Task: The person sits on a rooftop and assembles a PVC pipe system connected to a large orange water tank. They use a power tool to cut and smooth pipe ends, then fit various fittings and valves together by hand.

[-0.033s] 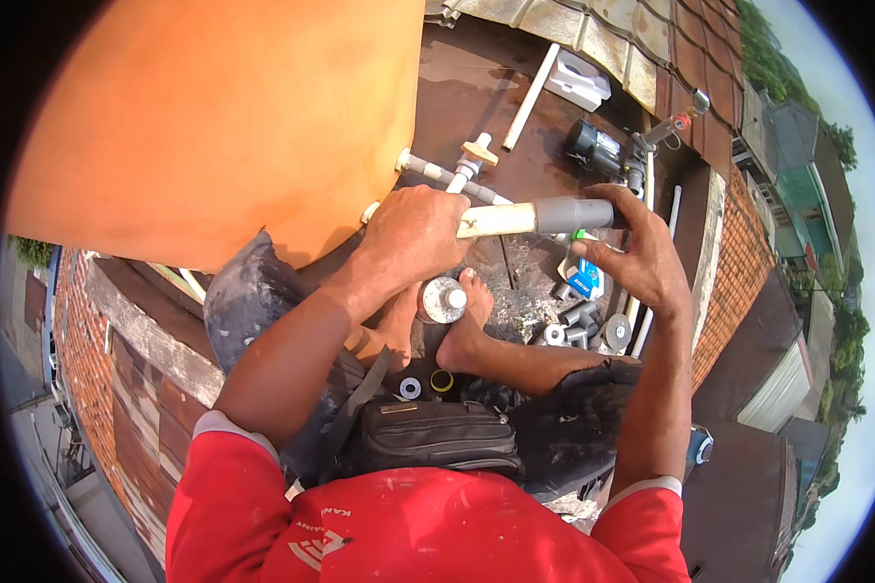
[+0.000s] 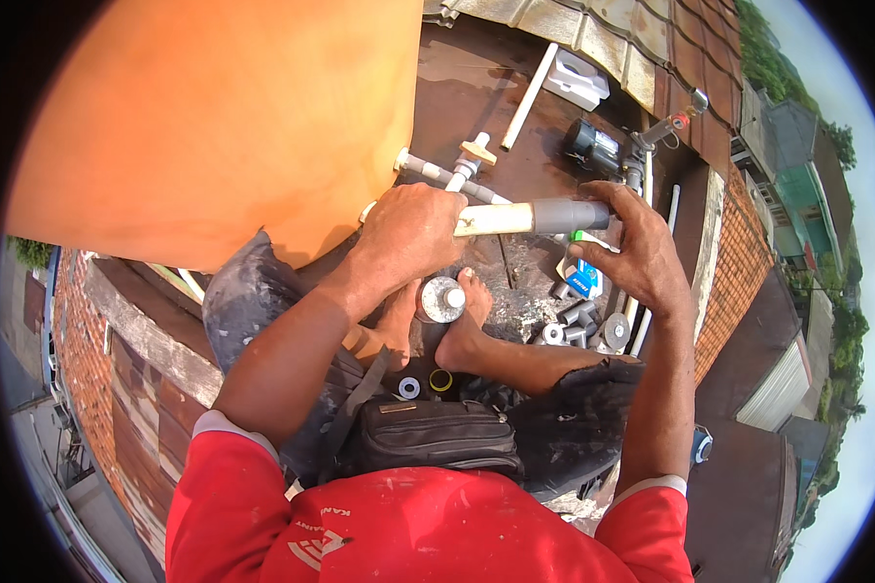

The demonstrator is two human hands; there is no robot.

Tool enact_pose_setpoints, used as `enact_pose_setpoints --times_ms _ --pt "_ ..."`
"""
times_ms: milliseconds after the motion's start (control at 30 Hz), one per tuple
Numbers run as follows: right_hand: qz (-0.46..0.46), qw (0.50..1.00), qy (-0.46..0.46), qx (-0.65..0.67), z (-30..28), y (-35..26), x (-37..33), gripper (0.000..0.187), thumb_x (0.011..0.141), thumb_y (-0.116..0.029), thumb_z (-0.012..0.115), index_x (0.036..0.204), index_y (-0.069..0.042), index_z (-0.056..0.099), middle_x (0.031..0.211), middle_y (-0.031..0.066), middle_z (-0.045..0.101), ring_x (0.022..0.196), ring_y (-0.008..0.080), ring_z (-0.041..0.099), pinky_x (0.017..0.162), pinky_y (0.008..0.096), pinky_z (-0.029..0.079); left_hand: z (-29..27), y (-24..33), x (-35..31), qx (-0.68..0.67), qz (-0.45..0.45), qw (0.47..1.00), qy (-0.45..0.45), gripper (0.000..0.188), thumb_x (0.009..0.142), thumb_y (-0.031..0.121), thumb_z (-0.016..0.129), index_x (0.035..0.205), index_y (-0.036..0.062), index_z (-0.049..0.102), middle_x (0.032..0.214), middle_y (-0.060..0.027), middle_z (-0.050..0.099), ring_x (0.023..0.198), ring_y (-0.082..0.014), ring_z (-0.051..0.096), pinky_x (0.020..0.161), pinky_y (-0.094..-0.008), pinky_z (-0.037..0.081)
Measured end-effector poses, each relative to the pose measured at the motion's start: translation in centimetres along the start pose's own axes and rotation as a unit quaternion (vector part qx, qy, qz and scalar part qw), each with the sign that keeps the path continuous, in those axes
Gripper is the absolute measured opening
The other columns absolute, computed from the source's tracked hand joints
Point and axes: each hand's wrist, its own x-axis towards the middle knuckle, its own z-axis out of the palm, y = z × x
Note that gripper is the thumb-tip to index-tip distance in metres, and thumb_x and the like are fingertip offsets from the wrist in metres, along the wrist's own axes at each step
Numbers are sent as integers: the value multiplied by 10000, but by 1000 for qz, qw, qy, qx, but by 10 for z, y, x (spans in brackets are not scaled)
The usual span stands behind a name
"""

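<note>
A cream plastic pipe (image 2: pixel 493 220) with a grey pipe coupling (image 2: pixel 566 216) on its right end lies level across the front of me. My left hand (image 2: pixel 413 231) is wrapped round the pipe's left part. My right hand (image 2: pixel 644 248) curves about the coupling's free end, thumb and fingers apart; the fingers lie at that end and the thumb hangs below it. Whether the fingers press on it is hard to see. Below the pipe, a round can (image 2: pixel 442 299) with a white cap stands between my bare feet.
At the left rises a large orange tank (image 2: pixel 233 117) with a valved outlet pipe (image 2: pixel 470 163). A black pump (image 2: pixel 593 146) sits at the far right. Grey fittings (image 2: pixel 578 316) and a blue packet (image 2: pixel 583 279) lie right of my feet. Two tape rolls (image 2: pixel 409 388) lie by a black bag (image 2: pixel 436 437).
The pipe and coupling have shifted very slightly left. My right fingers have moved a little at the coupling's end; my left hand keeps its hold.
</note>
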Motion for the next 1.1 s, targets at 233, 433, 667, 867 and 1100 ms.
enact_pose_setpoints --times_ms 233,433,667,867,1100 --pt "-84 974 -91 -187 21 -1 0 464 790 -252 934 1112 -13 701 1156 183 749 1157 390 700 1051 501 521 5 -2 -3 75 70 994 31 106 830 93 745 894 30 801 835 -231 776 830 -417 791 786 -533 631" --pt "-52 973 -43 -220 45 7 -10 434 767 -241 943 1054 -35 691 962 172 768 1015 383 750 957 500 531 20 2 -4 109 142 977 115 233 826 114 794 1019 19 704 977 -158 701 1018 -358 703 881 -476 566" --pt "-18 980 -28 -197 61 -21 -18 252 753 -154 861 909 -42 697 865 191 773 860 376 774 872 496 558 30 23 4 190 214 944 166 119 782 92 752 876 43 697 844 -148 720 882 -332 733 788 -449 554" --pt "-133 937 140 -293 61 -22 -41 149 811 -106 746 882 -88 616 812 95 624 820 308 652 820 462 474 -23 39 23 85 131 961 -228 171 755 158 799 775 -12 792 772 -215 774 735 -378 779 678 -480 598" --pt "-104 944 154 -273 65 -20 -48 124 819 -128 753 853 -77 646 782 137 662 795 339 682 792 476 488 -16 55 25 123 106 963 -213 168 768 151 788 837 -2 791 836 -192 799 783 -362 779 686 -475 584"
